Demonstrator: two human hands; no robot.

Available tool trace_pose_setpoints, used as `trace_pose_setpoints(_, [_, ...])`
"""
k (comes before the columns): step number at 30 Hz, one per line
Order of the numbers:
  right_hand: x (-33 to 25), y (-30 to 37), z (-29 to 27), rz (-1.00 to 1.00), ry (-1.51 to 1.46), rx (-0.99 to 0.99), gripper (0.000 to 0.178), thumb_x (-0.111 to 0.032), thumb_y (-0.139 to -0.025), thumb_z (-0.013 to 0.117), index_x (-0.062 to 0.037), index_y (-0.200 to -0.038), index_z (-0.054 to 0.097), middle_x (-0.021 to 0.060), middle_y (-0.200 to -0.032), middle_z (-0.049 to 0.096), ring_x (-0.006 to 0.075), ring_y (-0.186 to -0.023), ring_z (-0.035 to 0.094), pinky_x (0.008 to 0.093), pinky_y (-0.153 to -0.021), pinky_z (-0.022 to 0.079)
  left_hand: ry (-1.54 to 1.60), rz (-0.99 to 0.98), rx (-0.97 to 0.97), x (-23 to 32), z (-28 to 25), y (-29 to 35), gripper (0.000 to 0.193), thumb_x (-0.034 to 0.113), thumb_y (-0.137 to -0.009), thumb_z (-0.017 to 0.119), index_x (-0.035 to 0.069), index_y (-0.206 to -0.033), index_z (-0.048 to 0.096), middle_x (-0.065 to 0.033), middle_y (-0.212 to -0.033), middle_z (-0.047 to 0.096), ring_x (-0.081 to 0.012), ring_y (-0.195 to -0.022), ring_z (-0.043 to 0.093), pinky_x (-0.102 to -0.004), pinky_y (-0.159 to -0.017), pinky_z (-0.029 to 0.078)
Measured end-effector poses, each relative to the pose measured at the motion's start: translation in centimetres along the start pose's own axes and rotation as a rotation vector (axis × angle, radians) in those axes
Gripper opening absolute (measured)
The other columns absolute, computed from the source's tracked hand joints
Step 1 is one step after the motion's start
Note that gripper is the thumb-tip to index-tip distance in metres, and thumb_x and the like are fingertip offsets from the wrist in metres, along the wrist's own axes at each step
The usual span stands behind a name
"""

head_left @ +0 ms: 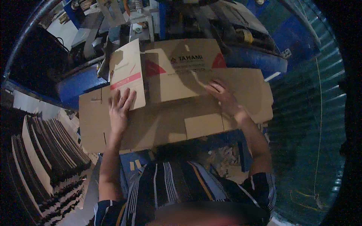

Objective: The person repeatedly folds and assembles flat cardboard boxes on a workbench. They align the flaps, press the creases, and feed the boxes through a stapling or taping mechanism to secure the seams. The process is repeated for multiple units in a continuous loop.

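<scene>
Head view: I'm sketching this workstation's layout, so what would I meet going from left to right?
Stacked cardboard sheets → left hand → right hand → green corrugated sheeting.

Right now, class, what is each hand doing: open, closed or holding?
Left hand: open, fingers spread over the raised flap.
Right hand: open, resting on the cardboard.

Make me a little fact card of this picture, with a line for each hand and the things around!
Left hand: fingers on a pale cardboard flap with a red stripe
Right hand: on a printed cardboard panel, fingers bent
Underneath: wider plain brown cardboard
Far side: blue machine
Lower left: cardboard stack
Right side: green ridged wall
Clothes: dark striped shirt
</scene>
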State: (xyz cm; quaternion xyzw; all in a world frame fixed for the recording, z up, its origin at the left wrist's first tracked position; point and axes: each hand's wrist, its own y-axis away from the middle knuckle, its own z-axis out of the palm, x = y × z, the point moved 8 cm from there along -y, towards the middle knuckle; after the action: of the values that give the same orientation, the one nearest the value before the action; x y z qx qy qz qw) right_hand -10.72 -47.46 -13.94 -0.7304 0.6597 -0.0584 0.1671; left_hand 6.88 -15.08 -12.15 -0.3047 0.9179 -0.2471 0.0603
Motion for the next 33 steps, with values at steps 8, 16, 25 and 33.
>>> trace_pose_setpoints(8, [10.8,-11.9,3.7,0.257,0.049,0.078,0.053,-0.014,-0.079,0.053,-0.0253,-0.131,0.051,0.0082,-0.135,0.048,0.0288,-0.125,0.043,0.0411,-0.102,0.036,-0.113,0.018,0.134,-6.2,5.1,-12.6,0.06,0.008,-0.079,0.055,0.021,-0.136,0.043,-0.0144,-0.126,0.053,-0.0338,-0.115,0.051,-0.043,-0.095,0.044])
trace_pose_setpoints(16, [7.4,-6.2,0.5,0.234,0.344,0.08,0.046,-0.027,-0.087,0.052,-0.0224,-0.132,0.049,0.0107,-0.13,0.05,0.0312,-0.119,0.047,0.0457,-0.1,0.037,-0.037,0.04,-0.001,-5.3,2.6,-9.0,0.058,0.011,-0.077,0.061,0.014,-0.133,0.045,-0.0137,-0.137,0.044,-0.0297,-0.125,0.043,-0.0501,-0.097,0.039])
trace_pose_setpoints(25, [6.1,-0.2,0.2,0.342,0.323,0.033,0.047,-0.029,-0.085,0.056,-0.0159,-0.13,0.05,0.0125,-0.123,0.054,0.0306,-0.112,0.051,0.0442,-0.095,0.041,-0.257,-0.232,0.853,-24.9,-27.7,-10.3,0.058,0.009,-0.074,0.068,0.001,-0.125,0.043,-0.0218,-0.129,0.046,-0.0426,-0.114,0.046,-0.045,-0.096,0.041])
trace_pose_setpoints(33, [6.3,6.8,-0.3,0.528,0.348,0.086,0.05,-0.031,-0.083,0.059,-0.01,-0.128,0.051,0.014,-0.116,0.058,0.03,-0.105,0.055,0.0428,-0.09,0.045,-0.225,-0.335,0.795,-28.6,-35.6,-17.6,0.042,0.014,-0.074,0.06,0.004,-0.113,0.047,-0.0197,-0.136,0.042,-0.0417,-0.117,0.045,-0.0489,-0.094,0.042])
